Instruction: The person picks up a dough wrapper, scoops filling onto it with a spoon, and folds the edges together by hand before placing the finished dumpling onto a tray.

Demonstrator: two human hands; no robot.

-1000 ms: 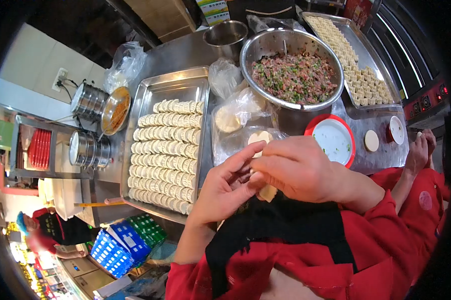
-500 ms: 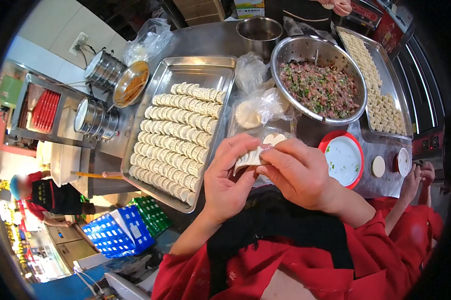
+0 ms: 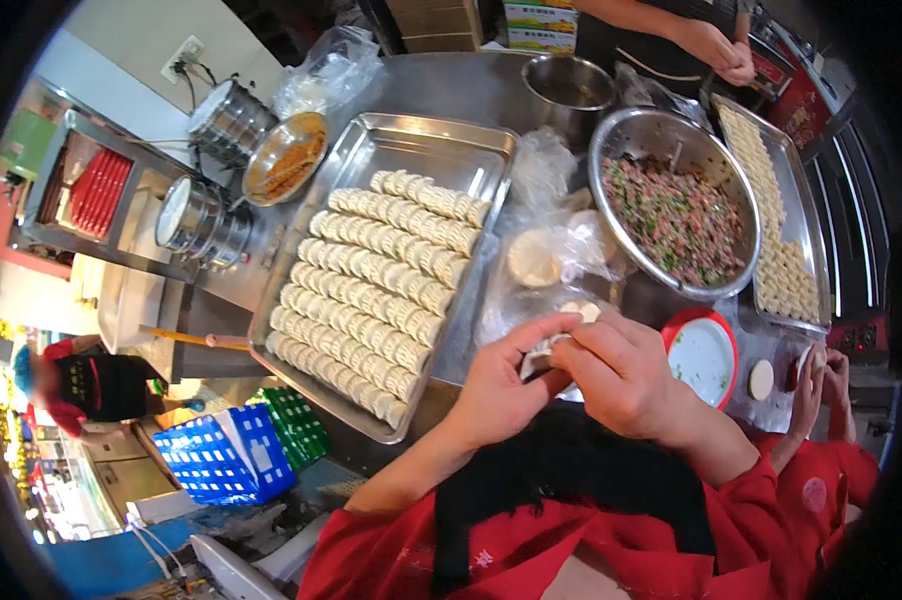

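Doughy dumpling (image 3: 541, 356) now deeper between both hands

We see one pale dumpling (image 3: 543, 352), small and soft, pinched between the fingertips of our left hand (image 3: 501, 392) and right hand (image 3: 623, 378). Only its upper, folded edge shows; the rest is hidden by the fingers. It is held off the tabletop, just to the right of the near corner of the steel tray (image 3: 441, 140), where finished dumplings (image 3: 381, 280) of the same pale dough lie pleated in close diagonal rows, touching one another.
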